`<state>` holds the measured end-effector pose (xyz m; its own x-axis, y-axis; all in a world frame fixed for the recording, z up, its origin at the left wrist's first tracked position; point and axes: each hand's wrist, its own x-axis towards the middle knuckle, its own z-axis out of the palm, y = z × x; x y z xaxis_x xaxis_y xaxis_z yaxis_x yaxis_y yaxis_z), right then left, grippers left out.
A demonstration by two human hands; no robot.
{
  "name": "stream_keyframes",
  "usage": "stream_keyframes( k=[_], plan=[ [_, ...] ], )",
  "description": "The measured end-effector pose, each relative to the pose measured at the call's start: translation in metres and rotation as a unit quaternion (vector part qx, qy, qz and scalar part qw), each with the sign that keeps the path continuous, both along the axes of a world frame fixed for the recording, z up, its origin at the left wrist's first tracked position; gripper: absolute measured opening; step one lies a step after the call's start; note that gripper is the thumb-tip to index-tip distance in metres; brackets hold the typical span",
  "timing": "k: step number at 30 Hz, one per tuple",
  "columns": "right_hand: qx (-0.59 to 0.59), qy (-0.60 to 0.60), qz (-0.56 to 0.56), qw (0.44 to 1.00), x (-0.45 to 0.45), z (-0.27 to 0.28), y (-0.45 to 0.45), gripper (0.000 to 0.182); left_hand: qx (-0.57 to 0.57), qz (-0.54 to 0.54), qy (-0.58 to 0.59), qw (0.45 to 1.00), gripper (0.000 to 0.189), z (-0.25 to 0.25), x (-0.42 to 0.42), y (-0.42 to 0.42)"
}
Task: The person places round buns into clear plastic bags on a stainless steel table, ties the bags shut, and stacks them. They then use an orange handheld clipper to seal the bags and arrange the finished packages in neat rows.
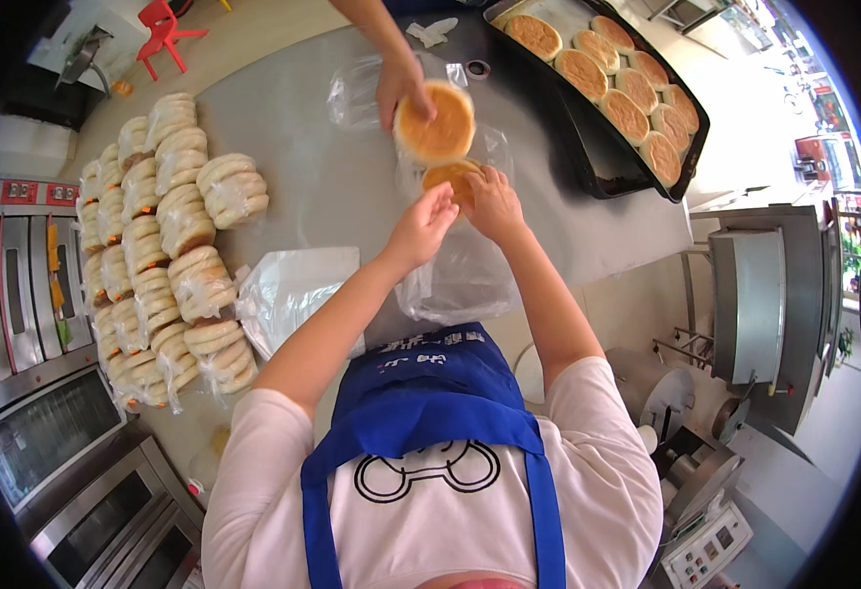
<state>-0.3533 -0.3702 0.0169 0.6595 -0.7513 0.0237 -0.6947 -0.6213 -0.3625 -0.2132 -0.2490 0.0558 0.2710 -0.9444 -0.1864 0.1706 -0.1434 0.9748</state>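
My right hand (493, 202) has its fingers over the right edge of a round, browned flatbread (441, 174). My left hand (424, 227) is at the lower left of that bread, palm turned inward and fingers slightly apart; whether its fingertips touch the bread is unclear. Beneath both hands a clear plastic bag (467, 283) lies spread toward my apron, and its mouth is hard to make out. From the far side, another person's hand (403, 88) holds a second round flatbread (438, 132) just above the first one.
Bagged stacks of pale breads (180, 221) fill the table's left end. Clear plastic bags (298, 291) lie near my left forearm. A black baking tray (688, 173) with several browned breads stands at the right. A tape roll (478, 70) sits on the metal table (290, 110).
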Motion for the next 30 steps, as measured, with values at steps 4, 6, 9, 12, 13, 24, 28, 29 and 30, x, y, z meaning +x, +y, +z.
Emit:
stream_keyframes(
  k=[4, 6, 9, 12, 13, 24, 28, 29, 30],
  plan=[
    [0.096, 0.024, -0.035, 0.994, -0.013, -0.01, -0.026, 0.056, 0.028, 0.171, -0.025, 0.985, 0.015, -0.065, -0.012, -0.044],
    [0.127, 0.003, -0.049, 0.991, -0.021, -0.022, -0.036, 0.052, 0.075, 0.2, -0.005, 0.977, 0.004, -0.057, -0.021, -0.032],
    [0.175, -0.056, -0.074, 0.98, -0.027, -0.032, -0.049, 0.045, 0.192, 0.082, 0.133, 0.969, 0.015, -0.021, -0.029, -0.001],
    [0.293, -0.173, -0.137, 0.93, -0.034, -0.046, -0.059, 0.046, 0.123, 0.196, 0.095, 0.968, 0.017, 0.0, -0.037, -0.005],
    [0.342, -0.241, -0.154, 0.895, -0.037, -0.051, -0.059, 0.047, 0.108, 0.224, 0.087, 0.965, 0.018, 0.001, -0.035, -0.009],
    [0.413, -0.147, -0.135, 0.888, -0.025, -0.028, -0.052, 0.084, 0.218, 0.053, -0.17, 0.959, 0.059, -0.047, 0.03, -0.097],
    [0.531, -0.144, -0.158, 0.82, -0.024, -0.028, -0.051, 0.092, 0.378, -0.011, 0.005, 0.926, 0.071, -0.041, 0.048, -0.112],
    [0.523, -0.158, -0.157, 0.823, -0.025, -0.031, -0.049, 0.093, 0.413, -0.003, 0.05, 0.909, 0.072, -0.045, 0.051, -0.112],
    [0.515, -0.174, -0.156, 0.825, -0.024, -0.033, -0.046, 0.094, 0.403, -0.005, 0.07, 0.912, 0.072, -0.051, 0.052, -0.111]
  ],
)
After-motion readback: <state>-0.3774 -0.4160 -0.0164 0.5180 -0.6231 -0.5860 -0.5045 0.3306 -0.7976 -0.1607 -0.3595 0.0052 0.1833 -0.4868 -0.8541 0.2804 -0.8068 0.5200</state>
